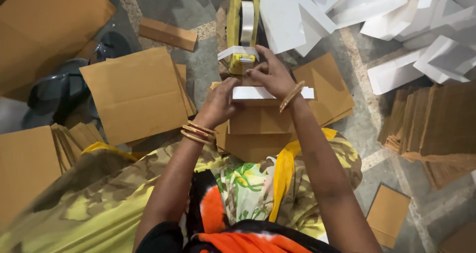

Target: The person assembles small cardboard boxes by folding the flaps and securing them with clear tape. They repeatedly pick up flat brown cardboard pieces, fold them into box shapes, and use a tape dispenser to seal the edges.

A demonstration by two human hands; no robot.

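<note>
Two hands work one flat white foam strip (270, 93) lying atop a brown cardboard box (258, 119): the left hand (220, 104) pinches its near end, the right hand (270, 74) grasps its top edge. One yellow tape dispenser (243, 25) stands just beyond; the box's lower part is hidden by arms and lap

Just one view: head cam looking steeply down, close over the lap and floor (347, 50), facing forward, edges maybe slightly blurred.
</note>
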